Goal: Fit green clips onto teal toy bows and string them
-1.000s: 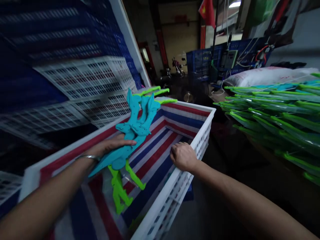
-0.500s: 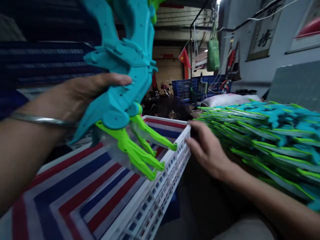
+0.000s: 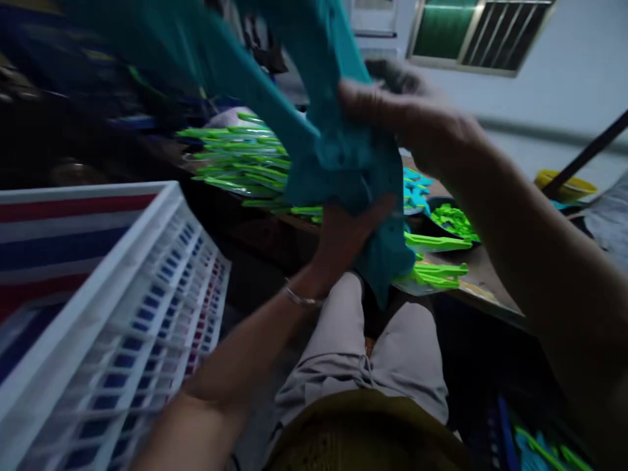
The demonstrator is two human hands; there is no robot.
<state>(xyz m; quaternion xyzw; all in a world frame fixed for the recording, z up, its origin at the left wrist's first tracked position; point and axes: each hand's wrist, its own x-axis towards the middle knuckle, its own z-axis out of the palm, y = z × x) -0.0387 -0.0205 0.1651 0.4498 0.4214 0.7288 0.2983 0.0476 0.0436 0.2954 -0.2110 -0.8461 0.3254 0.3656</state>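
Note:
In front of me I hold up a large teal plastic toy point(image 3: 338, 147) with lime-green claw-like prongs at its lower right end; motion blurs its upper part. My left hand point(image 3: 336, 239), with a bangle at the wrist, is closed around its lower middle. Higher up, my right hand point(image 3: 392, 108) grips the same toy near the top right, thumb across its front, with some fingers hidden behind it. Beyond the toy, a pile of similar lime-green and teal pieces point(image 3: 243, 160) lies on the table.
A white plastic crate point(image 3: 142, 252) lined with striped cloth stands at my left. Small green parts fill a dark bowl point(image 3: 454, 219) on the table point(image 3: 500, 288). A yellow bucket point(image 3: 566, 186) is farther right. More teal and green pieces point(image 3: 544, 451) sit low at the right.
My view has swung right, from the crate toward the table. The left hand has carried the toy along. My right hand has left the crate's rim and now grips the toy too.

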